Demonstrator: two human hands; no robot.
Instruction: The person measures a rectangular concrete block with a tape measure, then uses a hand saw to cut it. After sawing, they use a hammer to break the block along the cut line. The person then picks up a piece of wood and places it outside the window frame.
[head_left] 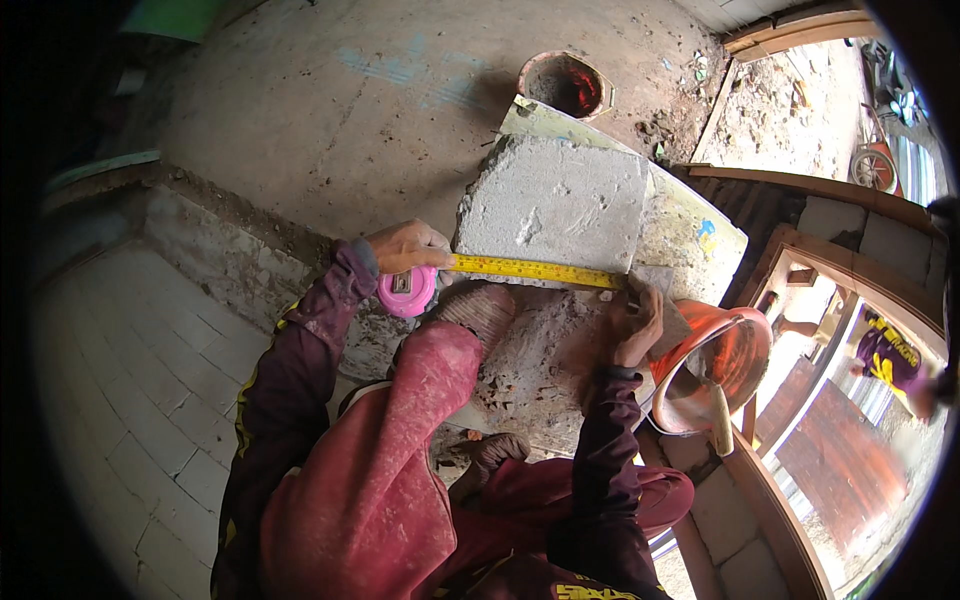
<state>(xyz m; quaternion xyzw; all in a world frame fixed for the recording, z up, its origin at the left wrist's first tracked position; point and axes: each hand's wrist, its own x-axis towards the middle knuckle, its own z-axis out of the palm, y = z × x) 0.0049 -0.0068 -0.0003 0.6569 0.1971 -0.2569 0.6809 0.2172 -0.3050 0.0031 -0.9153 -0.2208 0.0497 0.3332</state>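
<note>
A pale grey lightweight block [555,200] lies on a stained board [690,235]. Along its near edge stretches the yellow blade of a tape measure [530,268]. My left hand [408,248] grips the tape at its left end, with the pink case [405,292] hanging just below the fingers. At the block's near right corner, my right hand [637,322] is closed on the other end of the blade. A flat grey piece [670,335] shows beside that hand; whether I hold it too is unclear.
An orange bucket [665,400] with a pale-handled tool [721,420] leaning in it stands right of my right hand. Another mortar-stained bucket [565,85] sits beyond the board. Rubble lies at the far right. A person [893,360] is outside the wooden frame [775,500].
</note>
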